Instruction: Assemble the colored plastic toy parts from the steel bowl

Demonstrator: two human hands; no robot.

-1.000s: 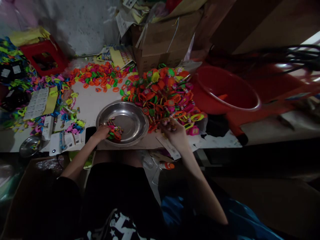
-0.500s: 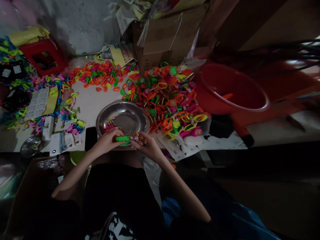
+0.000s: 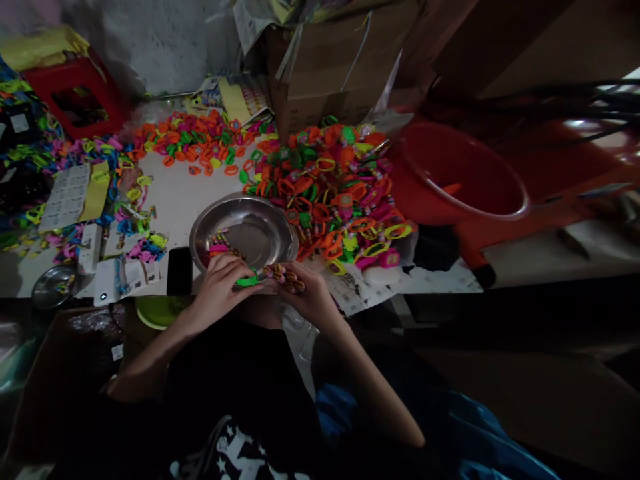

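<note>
A green piece [image 3: 247, 281] is pinched in the grip of the left hand [image 3: 220, 288], the fingers curled shut over its left end. Its long axis runs left to right, roughly along the near edge of the counter [image 3: 185, 200], and its free end points right, toward the right hand [image 3: 306, 298]. That hand's grip is closed on a small bundle of beaded pins [image 3: 286, 277], whose tips are brought up just beside the green piece; whether they touch it cannot be told. Both hands are held together at the near edge, just in front of the steel bowl [image 3: 270, 230].

The step in hand is judged to be a joining one: a pin being matched to the green piece. A fine alignment of the pin's end with the piece would be called for next, with the piece kept level and steady in the left grip.

A few more small parts [image 3: 220, 245] lie at the left inner wall of the bowl. Behind and to the right of the bowl, a heap of orange, green and pink rings [image 3: 340, 193] is spread toward the far right of the counter, touching the bowl's rim. A second scatter of rings [image 3: 195, 143] lies toward the far edge. A red basin [image 3: 460, 180] stands off the right edge, and a cardboard box [image 3: 330, 73] stands at the far edge. A small steel dish [image 3: 53, 285] sits at the near left corner.
</note>
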